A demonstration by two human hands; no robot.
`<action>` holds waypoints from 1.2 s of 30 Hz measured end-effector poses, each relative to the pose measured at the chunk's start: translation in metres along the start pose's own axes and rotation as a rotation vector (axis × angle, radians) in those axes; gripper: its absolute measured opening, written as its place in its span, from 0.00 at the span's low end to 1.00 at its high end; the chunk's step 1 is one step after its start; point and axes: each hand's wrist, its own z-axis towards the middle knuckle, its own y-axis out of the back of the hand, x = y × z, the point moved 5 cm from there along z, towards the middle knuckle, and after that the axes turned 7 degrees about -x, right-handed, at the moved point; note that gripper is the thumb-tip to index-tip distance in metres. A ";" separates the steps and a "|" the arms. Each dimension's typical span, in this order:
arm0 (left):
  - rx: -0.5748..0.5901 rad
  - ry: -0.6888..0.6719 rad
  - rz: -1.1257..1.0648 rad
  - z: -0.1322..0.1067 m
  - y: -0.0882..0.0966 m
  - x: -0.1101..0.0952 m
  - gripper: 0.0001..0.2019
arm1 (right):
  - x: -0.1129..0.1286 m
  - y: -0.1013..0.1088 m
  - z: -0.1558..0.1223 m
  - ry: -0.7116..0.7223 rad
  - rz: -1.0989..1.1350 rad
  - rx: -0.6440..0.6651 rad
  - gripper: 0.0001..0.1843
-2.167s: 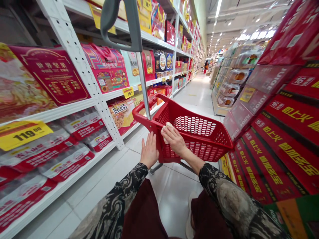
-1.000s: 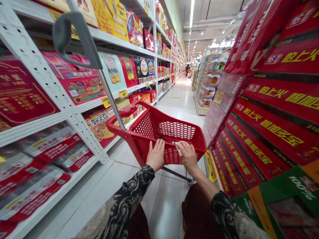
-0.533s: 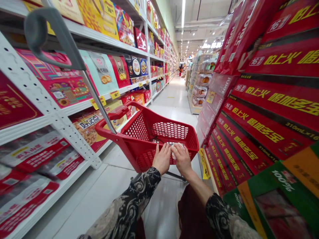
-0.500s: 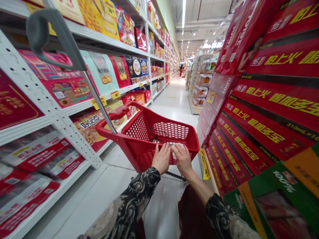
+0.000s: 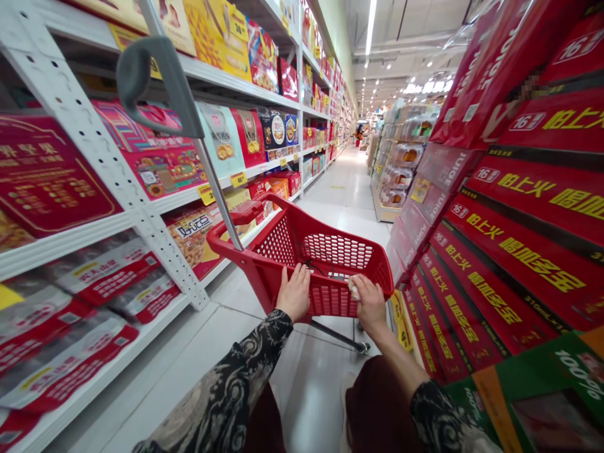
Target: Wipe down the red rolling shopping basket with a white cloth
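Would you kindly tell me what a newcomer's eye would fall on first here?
Probably the red shopping trolley mid-view, with the left hand at its near rim and the right hand holding a white cloth there. Next would come the red drink cartons stacked high along the right.

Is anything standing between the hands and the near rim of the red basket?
Nothing visible stands between the left hand and the near rim of the red basket. At the right hand, the only thing in between is the small white wad it holds against that rim.
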 end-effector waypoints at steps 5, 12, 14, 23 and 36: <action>-0.057 0.102 0.047 -0.008 0.019 0.037 0.30 | 0.072 -0.027 0.022 0.129 0.139 0.036 0.23; -0.116 0.188 0.106 -0.019 0.036 0.079 0.30 | 0.086 -0.034 0.021 0.171 0.197 -0.004 0.21; -0.114 0.182 0.104 -0.018 0.034 0.079 0.30 | 0.076 -0.031 0.017 0.189 0.185 -0.040 0.20; -0.127 0.157 0.105 -0.014 0.030 0.071 0.27 | 0.033 -0.025 0.010 0.237 0.119 -0.107 0.20; -0.098 0.032 0.010 -0.023 0.023 0.046 0.33 | -0.030 -0.015 0.010 0.131 -0.053 -0.105 0.23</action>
